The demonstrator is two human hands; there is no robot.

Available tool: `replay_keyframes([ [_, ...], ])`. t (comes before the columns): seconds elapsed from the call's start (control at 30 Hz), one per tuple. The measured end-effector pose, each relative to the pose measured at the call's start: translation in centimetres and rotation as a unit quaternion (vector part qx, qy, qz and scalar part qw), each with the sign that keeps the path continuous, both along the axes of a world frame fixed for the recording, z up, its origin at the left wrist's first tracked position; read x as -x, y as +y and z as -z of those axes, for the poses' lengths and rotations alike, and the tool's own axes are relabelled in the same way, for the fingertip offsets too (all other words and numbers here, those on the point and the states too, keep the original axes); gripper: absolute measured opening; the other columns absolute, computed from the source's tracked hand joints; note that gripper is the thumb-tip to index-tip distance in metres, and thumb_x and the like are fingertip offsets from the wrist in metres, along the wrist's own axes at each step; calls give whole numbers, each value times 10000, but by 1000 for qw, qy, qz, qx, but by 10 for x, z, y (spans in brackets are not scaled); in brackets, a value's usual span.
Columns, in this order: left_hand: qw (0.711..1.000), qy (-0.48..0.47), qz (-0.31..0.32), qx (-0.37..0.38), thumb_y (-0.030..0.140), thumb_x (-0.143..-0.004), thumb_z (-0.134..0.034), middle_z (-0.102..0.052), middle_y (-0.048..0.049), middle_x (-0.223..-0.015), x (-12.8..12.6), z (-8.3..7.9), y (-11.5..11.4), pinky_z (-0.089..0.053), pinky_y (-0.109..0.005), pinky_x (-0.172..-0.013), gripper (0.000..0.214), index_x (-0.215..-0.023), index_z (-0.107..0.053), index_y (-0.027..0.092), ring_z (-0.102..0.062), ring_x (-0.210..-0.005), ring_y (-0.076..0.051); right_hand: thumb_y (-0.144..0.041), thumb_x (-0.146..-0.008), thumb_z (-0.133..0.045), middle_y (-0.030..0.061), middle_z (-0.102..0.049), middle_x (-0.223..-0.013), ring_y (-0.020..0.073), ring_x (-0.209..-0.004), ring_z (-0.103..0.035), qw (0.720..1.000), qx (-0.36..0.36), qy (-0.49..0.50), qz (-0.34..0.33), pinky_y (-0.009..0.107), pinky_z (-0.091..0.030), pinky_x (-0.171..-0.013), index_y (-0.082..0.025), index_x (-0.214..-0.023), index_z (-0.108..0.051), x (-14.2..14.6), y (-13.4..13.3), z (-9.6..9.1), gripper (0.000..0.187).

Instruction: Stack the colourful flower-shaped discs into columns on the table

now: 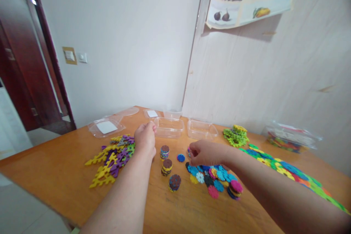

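Step in hand, my read: sorting and stacking small notched plastic discs, partway through. Loose multicolour disc pile lies flat on the brown wooden table, under and in front of the right hand. Right fingers bent downward at the pile's far-left edge; can't tell if they pinch a disc. Left hand curled in, beside the clear plastic box; contents hidden, can't tell if it grips anything.

Three brown-topped disc stacks stand between the forearms; a low blue-topped disc sits just right of them. Pink-topped disc stack at the pile's near-right edge, slightly uneven.

Next move probably calls for a fingertip pinch on one disc, flat placement, wrists clear of the stacks.
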State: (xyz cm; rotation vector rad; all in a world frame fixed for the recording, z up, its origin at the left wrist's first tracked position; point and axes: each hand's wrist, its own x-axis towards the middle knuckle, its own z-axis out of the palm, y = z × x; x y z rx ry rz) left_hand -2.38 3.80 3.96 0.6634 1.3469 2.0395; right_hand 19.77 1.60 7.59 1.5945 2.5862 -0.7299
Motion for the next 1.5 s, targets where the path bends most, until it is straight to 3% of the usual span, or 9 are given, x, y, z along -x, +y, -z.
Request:
replay_keyframes([
  [0.13,1000,-3,1,-1,356,-650,-631,-669,-43,-682,0,0,0,-474,-257,-604,207,-707,-615,158,-627,-662,-155,-446,-658,-763,-10,-635,-686,166,-638,-559,992,-22,-110,-54,248,-336,-527,-217,-753,-672,-8,-8,1,264],
  [0.27,1000,-1,0,4,355,-652,-626,-670,-41,-690,1,1,1,-471,-255,-600,204,-704,-614,158,-621,-654,-150,-415,-665,-743,-15,-598,-654,156,-610,-536,992,-15,-114,-50,250,-310,-499,-207,-699,-644,-7,-11,6,233],
  [0.5,1000,0,1,3,362,-649,-626,-668,-41,-687,0,1,0,-462,-247,-595,212,-705,-614,157,-622,-652,-149,-249,-702,-671,-48,-561,-598,115,-540,-485,999,21,-26,-2,225,-329,-480,-206,-713,-636,-10,-5,-1,57],
  [0.63,1000,0,3,8,358,-657,-614,-668,-36,-699,0,1,0,-461,-249,-606,201,-697,-608,161,-614,-646,-140,-220,-730,-652,-43,-584,-575,103,-524,-500,990,92,102,37,205,-356,-476,-191,-663,-604,-10,8,5,87],
  [0.73,1000,-1,1,5,354,-659,-615,-664,-34,-687,0,1,1,-463,-255,-610,194,-701,-603,165,-616,-649,-145,-222,-749,-640,-39,-592,-562,95,-521,-505,979,107,161,67,196,-367,-484,-185,-636,-600,-3,15,14,125],
  [1.03,1000,2,3,7,363,-654,-627,-660,-34,-677,0,-1,-1,-455,-243,-589,205,-689,-598,163,-611,-645,-144,-224,-723,-672,-28,-572,-513,109,-477,-491,986,88,120,75,221,-347,-468,-183,-587,-595,14,25,27,162],
  [1.13,1000,1,0,7,364,-657,-628,-661,-36,-683,0,-1,-1,-454,-241,-592,208,-690,-602,160,-610,-648,-142,-258,-714,-713,-13,-630,-606,123,-529,-533,990,59,106,66,222,-347,-477,-188,-725,-647,16,22,24,97],
  [1.33,1000,-1,4,4,375,-652,-636,-663,-38,-679,-1,-1,0,-456,-243,-586,221,-699,-602,162,-618,-640,-146,-415,-696,-770,33,-710,-960,179,-767,-643,999,-34,40,-9,236,-421,-578,-236,-1201,-639,24,11,16,551],
  [1.5,1000,1,3,4,379,-653,-647,-657,-33,-667,0,-1,-1,-464,-248,-589,222,-695,-598,166,-623,-647,-152,-430,-673,-764,34,-729,-987,202,-818,-659,999,-47,4,-15,245,-421,-594,-246,-1138,-678,31,12,19,507],
])
